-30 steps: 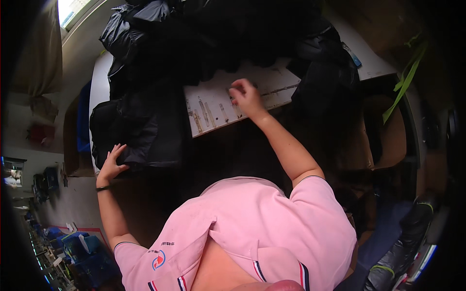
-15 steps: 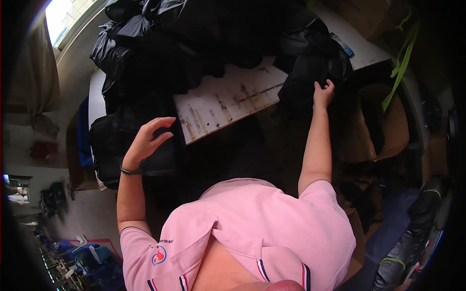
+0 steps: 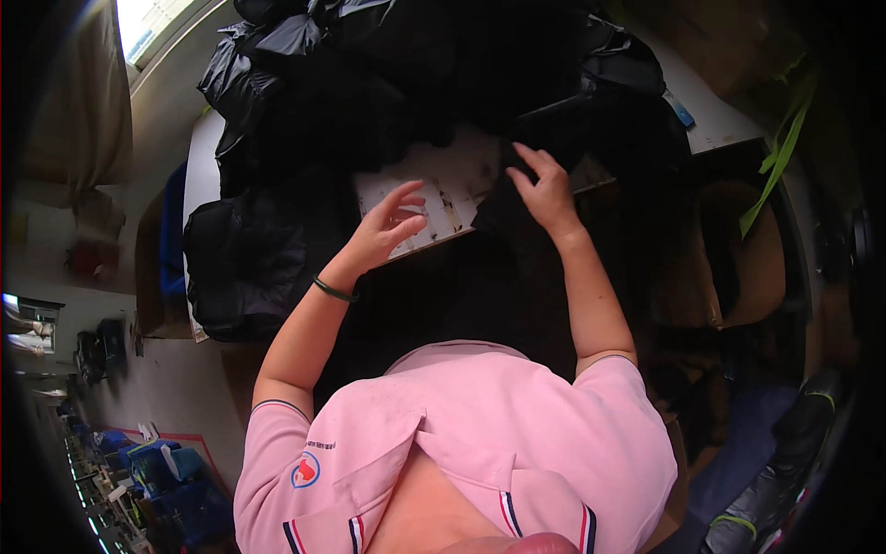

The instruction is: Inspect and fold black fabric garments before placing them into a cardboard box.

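Flat black fabric bundle [image 3: 245, 263] sat left, crumpled black fabric heap [image 3: 369, 92] far, still loose; left hand [image 3: 377, 238] wide, right hand [image 3: 552, 194]... couldn't tell.

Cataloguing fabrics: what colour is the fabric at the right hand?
Black fabric, best seen in the head view.

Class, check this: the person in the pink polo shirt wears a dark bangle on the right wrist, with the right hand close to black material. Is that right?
Not quite: the head view shows the dark bangle on the left wrist. The pink polo shirt and the right hand close to black material are correct.
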### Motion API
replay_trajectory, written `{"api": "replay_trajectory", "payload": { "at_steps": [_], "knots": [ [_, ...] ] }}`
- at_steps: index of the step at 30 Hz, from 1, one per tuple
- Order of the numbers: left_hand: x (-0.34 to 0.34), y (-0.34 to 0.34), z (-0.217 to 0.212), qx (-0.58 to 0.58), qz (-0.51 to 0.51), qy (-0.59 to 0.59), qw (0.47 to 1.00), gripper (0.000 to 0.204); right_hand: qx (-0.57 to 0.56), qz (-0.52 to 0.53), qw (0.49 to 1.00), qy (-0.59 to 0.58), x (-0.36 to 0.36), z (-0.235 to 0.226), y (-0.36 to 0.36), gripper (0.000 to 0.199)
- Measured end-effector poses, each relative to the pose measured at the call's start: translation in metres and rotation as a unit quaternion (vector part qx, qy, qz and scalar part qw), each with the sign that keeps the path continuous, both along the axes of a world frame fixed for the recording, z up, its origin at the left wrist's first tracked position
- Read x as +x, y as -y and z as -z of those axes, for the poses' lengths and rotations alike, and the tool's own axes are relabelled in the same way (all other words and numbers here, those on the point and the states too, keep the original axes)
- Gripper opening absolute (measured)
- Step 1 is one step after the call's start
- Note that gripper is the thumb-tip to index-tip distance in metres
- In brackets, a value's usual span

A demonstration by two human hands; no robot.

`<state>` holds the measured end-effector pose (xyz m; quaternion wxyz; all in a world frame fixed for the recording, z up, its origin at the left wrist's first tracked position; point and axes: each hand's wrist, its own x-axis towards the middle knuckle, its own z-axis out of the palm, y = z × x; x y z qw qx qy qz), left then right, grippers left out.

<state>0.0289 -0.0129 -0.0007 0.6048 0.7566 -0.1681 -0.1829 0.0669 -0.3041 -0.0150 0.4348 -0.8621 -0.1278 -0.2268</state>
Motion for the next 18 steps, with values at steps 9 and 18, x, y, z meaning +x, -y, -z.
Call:
{"api": "replay_trajectory", "payload": {
  "at_steps": [9, 18],
  "knots": [
    [0.051, 0.000, 0.032, -0.117, -0.213, -0.134, 0.961, 0.026, -0.114, -0.329, 0.931, -0.108, -0.064, 0.018, -0.112, 0.039],
    [0.014, -0.019, 0.035, -0.210, -0.130, -0.080, 0.966, 0.020, 0.204, 0.011, 0.971, -0.128, -0.020, 0.036, -0.068, 0.043]
  ]
}}
